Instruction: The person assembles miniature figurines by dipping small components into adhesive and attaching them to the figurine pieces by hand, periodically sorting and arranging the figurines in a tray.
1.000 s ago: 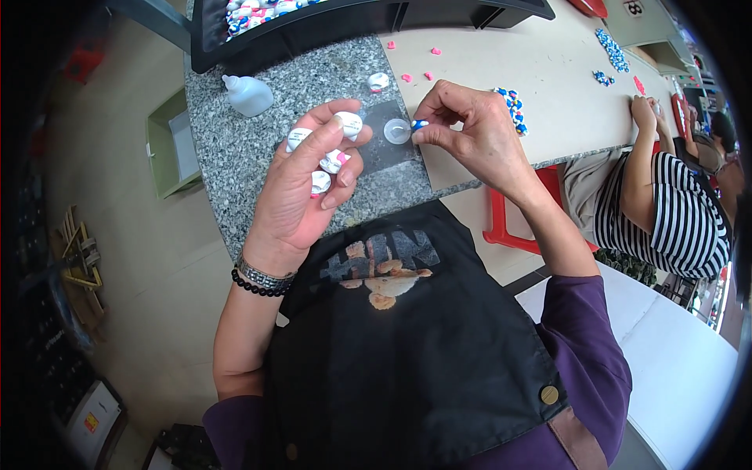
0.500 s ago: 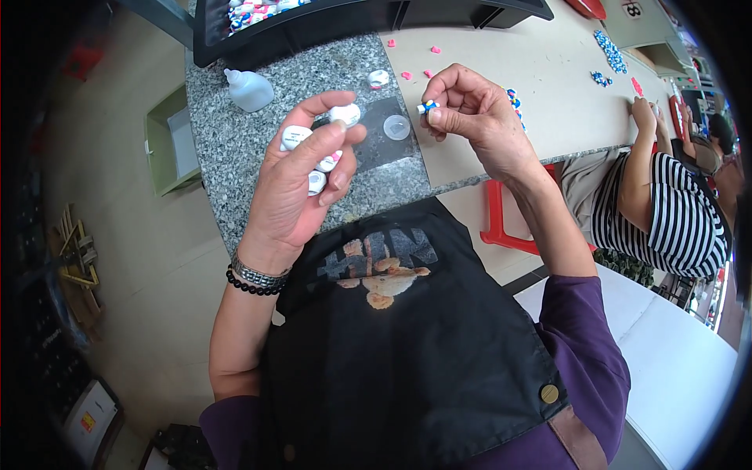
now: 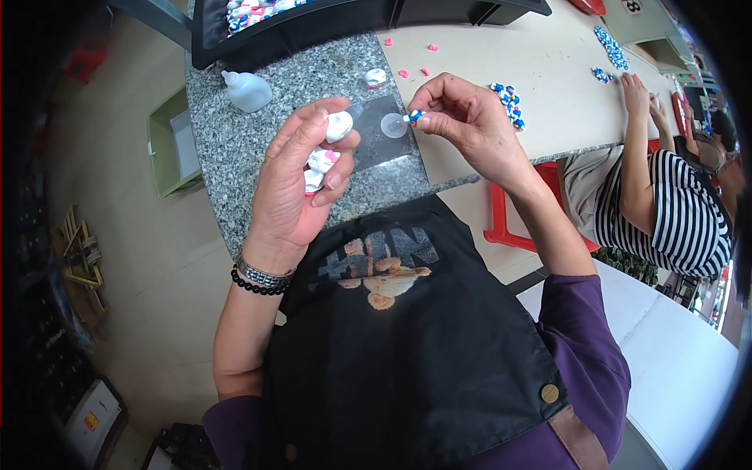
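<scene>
My left hand is closed round several small white rounded plastic pieces. One white piece is pinched between thumb and fingertips, and another with a pink bow rests lower against the fingers. Between thumb and forefinger my right hand grips a small blue-and-white plastic piece. Its white end reaches over the edge of a shallow round clear dish, which lies on a dark sheet; whether they touch, I cannot tell. A loose white piece sits beyond the dish.
A pale squeeze bottle stands on the granite top. Behind is a black bin of coloured pieces. Pink bits and a blue-and-white pile lie rightward. A co-worker in stripes sits at right near a red stool.
My right hand has brought the blue-and-white piece left and slightly nearer, to the dish. My left thumb has moved up onto the top white piece. The co-worker's hand has shifted.
</scene>
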Demonstrator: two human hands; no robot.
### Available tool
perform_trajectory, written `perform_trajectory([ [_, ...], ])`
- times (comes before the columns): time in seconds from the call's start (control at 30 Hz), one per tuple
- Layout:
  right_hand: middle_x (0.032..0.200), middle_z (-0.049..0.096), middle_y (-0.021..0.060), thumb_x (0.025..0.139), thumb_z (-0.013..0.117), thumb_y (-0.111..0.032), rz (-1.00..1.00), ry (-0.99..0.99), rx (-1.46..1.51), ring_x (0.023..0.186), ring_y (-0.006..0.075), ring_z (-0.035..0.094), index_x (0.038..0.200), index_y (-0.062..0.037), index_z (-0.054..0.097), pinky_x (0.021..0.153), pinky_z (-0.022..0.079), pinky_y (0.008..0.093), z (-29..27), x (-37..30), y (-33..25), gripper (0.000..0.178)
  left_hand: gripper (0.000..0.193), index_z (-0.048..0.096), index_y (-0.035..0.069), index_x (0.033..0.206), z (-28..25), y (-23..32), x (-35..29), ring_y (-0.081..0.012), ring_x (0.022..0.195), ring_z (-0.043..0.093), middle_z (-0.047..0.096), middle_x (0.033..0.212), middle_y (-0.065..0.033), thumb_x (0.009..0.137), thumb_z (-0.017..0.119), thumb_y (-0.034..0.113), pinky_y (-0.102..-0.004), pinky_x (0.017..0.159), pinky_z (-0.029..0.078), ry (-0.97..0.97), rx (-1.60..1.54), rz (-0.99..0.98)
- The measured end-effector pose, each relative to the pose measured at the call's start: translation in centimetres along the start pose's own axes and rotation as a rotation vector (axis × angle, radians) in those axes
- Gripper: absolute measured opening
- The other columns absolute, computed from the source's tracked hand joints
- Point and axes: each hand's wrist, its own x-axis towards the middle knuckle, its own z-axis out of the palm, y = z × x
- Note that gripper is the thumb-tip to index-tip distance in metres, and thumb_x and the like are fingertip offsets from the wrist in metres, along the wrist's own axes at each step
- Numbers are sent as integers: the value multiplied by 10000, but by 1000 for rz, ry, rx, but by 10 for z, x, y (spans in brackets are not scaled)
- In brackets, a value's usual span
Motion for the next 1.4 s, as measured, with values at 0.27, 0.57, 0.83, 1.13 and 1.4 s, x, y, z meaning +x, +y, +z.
perform_trajectory([
  [0.27,864,624,102,817,685,-29,-410,8,-643,804,236,635,958,-10,617,719,524,330,6,5,-6,158,383,513,-6,1254,-6,-2,-1,-64,609,490,621,993,-111,962,599,227,-164,413,317,-36,-125,-43],
  [0.57,842,571,102,746,620,26,-582,-32,-1006,846,268,595,880,-13,571,716,523,368,16,12,-7,148,302,508,58,1189,-8,-2,-11,-51,579,481,627,970,-113,952,612,214,-153,405,296,-31,24,7],
  [0.83,821,552,102,755,599,-49,-510,-16,-1008,866,262,587,833,-12,573,715,515,373,22,7,-9,90,254,564,25,1110,3,-3,-12,-18,583,452,636,908,-54,938,642,195,-143,422,281,50,283,76],
  [1.13,826,681,60,834,713,-43,-52,138,-12,747,112,638,936,23,689,691,525,249,18,3,-14,124,306,576,20,1066,-5,-21,-5,-11,673,482,589,841,12,893,711,233,-152,540,381,49,554,261],
  [1.4,854,687,61,818,732,-24,-58,104,213,779,85,639,906,34,690,713,531,220,25,-3,-21,113,269,590,31,1007,7,-22,-3,-57,808,559,601,885,6,873,730,217,-208,692,465,26,741,327],
])
